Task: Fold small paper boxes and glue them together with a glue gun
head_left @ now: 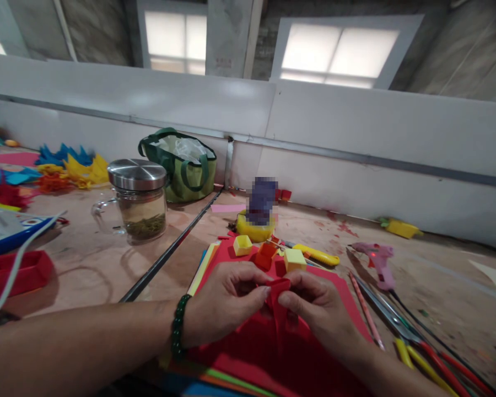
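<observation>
My left hand and my right hand meet over a stack of coloured foam sheets, red on top. Both pinch a small folded piece of red foam between thumbs and fingers. A green bead bracelet sits on my left wrist. Just beyond the hands lie small foam cubes: a yellow one, a red one and another yellow one.
A glass mug with a steel lid stands at the left, a green bag behind it. A pink glue gun, a yellow cutter, scissors and a pencil lie at the right. A red tray and coloured paper shapes are far left.
</observation>
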Demonstrator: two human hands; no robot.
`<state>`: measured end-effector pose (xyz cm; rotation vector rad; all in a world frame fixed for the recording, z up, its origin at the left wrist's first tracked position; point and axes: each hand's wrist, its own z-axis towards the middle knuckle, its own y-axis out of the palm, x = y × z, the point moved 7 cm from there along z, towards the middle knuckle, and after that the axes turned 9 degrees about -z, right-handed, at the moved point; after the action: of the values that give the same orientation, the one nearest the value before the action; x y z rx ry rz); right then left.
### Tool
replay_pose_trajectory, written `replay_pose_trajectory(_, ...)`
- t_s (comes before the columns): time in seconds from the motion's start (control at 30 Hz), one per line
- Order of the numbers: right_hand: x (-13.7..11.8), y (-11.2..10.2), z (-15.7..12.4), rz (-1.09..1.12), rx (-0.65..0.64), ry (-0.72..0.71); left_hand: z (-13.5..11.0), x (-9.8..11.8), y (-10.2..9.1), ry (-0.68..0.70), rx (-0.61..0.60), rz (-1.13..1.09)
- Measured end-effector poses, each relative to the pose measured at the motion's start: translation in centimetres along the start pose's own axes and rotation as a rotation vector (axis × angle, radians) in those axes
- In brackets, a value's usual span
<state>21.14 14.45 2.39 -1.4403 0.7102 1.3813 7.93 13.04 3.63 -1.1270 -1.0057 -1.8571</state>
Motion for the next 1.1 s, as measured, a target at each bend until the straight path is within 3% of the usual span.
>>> replay_pose_trajectory(0.3,-0.05,-0.3,0.05,-0.064,0.073,-0.029,-0.18,0.39,-0.5,0.109,0.02,0.186)
replay_pose_trajectory(0.6,-0.55,-0.49,-0.1,-0.133,0.123,-0.051,-0.08,-0.08,-0.38,0.062,0.003,0.2)
replay_pose_trajectory(0.93,0.08,-0.32,0.02,-0.087,0.121,0.032,-0.15,0.68,0.21,0.092,-0.049,0.241)
replay_pose_trajectory(1.1,0.13,-0.18,-0.08,-0.099,0.121,0.051,-0.11,0.34,0.02,0.071,-0.02,0.246)
